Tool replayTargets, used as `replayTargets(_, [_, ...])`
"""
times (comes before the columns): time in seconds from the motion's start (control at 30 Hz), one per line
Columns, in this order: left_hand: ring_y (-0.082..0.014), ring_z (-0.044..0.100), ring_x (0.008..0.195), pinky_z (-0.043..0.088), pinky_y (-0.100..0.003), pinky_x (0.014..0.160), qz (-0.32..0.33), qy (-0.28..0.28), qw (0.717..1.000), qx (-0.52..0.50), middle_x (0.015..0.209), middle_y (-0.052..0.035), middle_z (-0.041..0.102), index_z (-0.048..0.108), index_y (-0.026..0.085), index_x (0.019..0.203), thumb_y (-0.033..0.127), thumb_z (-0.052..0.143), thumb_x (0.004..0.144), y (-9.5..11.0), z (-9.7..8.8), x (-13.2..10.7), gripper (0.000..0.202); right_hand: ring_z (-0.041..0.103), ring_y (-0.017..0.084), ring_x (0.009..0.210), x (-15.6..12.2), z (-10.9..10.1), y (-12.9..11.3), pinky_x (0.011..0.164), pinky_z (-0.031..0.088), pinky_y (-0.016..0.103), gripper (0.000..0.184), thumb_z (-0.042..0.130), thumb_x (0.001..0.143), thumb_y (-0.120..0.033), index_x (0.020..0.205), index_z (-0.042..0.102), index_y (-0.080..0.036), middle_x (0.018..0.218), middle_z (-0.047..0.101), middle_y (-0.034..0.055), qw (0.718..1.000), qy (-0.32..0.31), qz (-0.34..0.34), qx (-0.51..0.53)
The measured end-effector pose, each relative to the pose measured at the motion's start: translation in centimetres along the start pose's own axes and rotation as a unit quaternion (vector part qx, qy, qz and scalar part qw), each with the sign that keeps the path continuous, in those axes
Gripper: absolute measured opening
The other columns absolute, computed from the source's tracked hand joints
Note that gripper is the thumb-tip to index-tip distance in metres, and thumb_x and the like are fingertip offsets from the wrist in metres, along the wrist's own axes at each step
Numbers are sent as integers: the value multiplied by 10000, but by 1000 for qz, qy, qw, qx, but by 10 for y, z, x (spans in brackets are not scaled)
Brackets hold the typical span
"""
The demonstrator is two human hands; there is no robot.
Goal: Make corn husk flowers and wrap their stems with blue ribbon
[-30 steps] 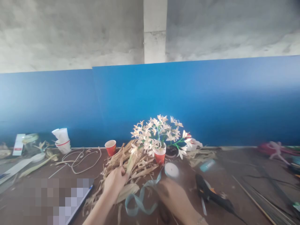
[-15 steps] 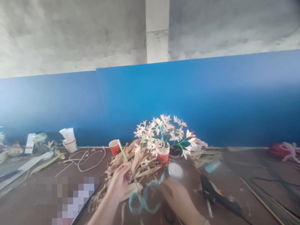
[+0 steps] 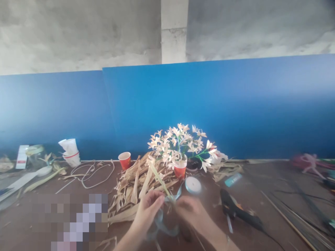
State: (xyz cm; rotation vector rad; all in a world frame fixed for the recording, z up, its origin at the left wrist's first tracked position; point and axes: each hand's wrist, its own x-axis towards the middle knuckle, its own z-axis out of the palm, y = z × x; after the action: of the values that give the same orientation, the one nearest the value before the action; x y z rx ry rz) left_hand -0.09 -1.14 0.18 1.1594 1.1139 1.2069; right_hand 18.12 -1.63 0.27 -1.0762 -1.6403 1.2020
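Note:
My left hand (image 3: 151,211) is closed, pinching a long pale green strip (image 3: 161,179) near its lower end. The strip slants up and left over the dry husks. My right hand (image 3: 192,212) is smeared by motion; its fingers are drawn together at the strip's lower end, and what they grip is unclear. Light blue ribbon (image 3: 178,192) runs between the fingertips from a roll (image 3: 193,185) just beyond my right hand, with blurred loops hanging below. Behind my hands lies a heap of dry husks (image 3: 133,176). White flowers (image 3: 170,143) stand in a red paper cup (image 3: 180,170).
A black glue gun (image 3: 239,212) with its cord lies at the right, near a light blue packet (image 3: 233,180). Another red cup (image 3: 125,161), a white cord (image 3: 90,176) and white cups (image 3: 71,155) are at the left. A blue panel (image 3: 209,104) rises behind the table.
My left hand has moved right and down with the strip, and my right hand has come up beside it. The ribbon loops have dropped below my hands. The view has shifted slightly.

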Motion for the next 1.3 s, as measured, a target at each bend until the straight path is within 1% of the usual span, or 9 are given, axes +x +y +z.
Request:
replayTargets(0.07, [-133, 529, 492, 383, -242, 496, 29, 37, 991, 129, 595, -1, 612, 622, 163, 766, 361, 662, 695, -3, -15, 8, 214, 614, 194, 716, 0, -11, -4, 662, 481, 262, 174, 617, 753, -314, 737, 683, -154, 722, 683, 39, 998, 37, -14, -53])
replayTargets(0.17, [-162, 532, 429, 364, -270, 477, 5, 26, 952, 304, 492, 5, 580, 625, 178, 690, 282, 601, 724, -7, -30, 15, 112, 615, 198, 745, 1, -22, -5, 683, 480, 264, 164, 583, 753, -289, 752, 679, -157, 746, 684, 43, 994, 48, -30, -99])
replayTargets(0.3, [-230, 644, 636, 437, -311, 614, 66, 54, 928, 362, 654, -56, 680, 661, 192, 731, 221, 560, 751, -11, -37, 20, 107, 612, 199, 743, 4, -26, -3, 683, 475, 268, 178, 561, 763, -298, 749, 669, -157, 740, 678, 47, 991, 47, -26, -119])
replayTargets(0.5, [-239, 644, 746, 470, -319, 670, 114, 26, 960, 255, 819, -83, 714, 693, 181, 780, 234, 606, 722, -5, -21, 13, 118, 611, 188, 728, 5, -21, 0, 683, 478, 265, 130, 578, 738, -264, 742, 659, -163, 727, 676, 33, 992, 48, -27, -110])
replayTargets(0.57, [-204, 624, 683, 467, -291, 632, 87, -32, 984, 149, 746, -70, 696, 701, 158, 808, 292, 666, 692, -1, -12, 8, 180, 613, 187, 721, 4, -17, 1, 666, 478, 263, 130, 583, 746, -261, 750, 665, -159, 732, 682, 35, 995, 33, -31, -93])
replayTargets(0.67, [-132, 546, 540, 419, -239, 534, 33, -36, 999, 24, 591, -18, 625, 686, 138, 745, 413, 708, 668, 2, -2, 1, 287, 618, 191, 715, 2, -10, 0, 656, 481, 267, 164, 603, 762, -293, 755, 680, -148, 737, 690, 45, 996, 9, -40, -79])
replayTargets(0.87, [-96, 492, 468, 383, -215, 499, 4, 17, 999, -49, 498, -2, 595, 652, 126, 569, 458, 762, 597, 4, 4, -4, 351, 612, 187, 735, -1, -3, -6, 658, 480, 258, 221, 651, 746, -366, 781, 674, -148, 763, 689, 38, 998, -14, -24, -53])
replayTargets(1.07, [-102, 489, 394, 383, -222, 435, -49, -59, 995, -65, 442, -17, 593, 661, 120, 525, 449, 791, 551, 4, 11, -8, 355, 551, 112, 523, 0, 6, -3, 466, 406, 195, 344, 648, 741, -477, 746, 646, -134, 646, 650, 16, 998, -49, 42, 20])
replayTargets(1.3, [-103, 533, 459, 422, -214, 493, -30, -100, 986, -134, 507, -42, 636, 680, 107, 605, 453, 752, 627, 5, 13, -10, 354, 451, 65, 336, 1, 11, 2, 300, 267, 151, 422, 563, 747, -573, 733, 589, -152, 491, 557, -38, 980, -31, 166, 103])
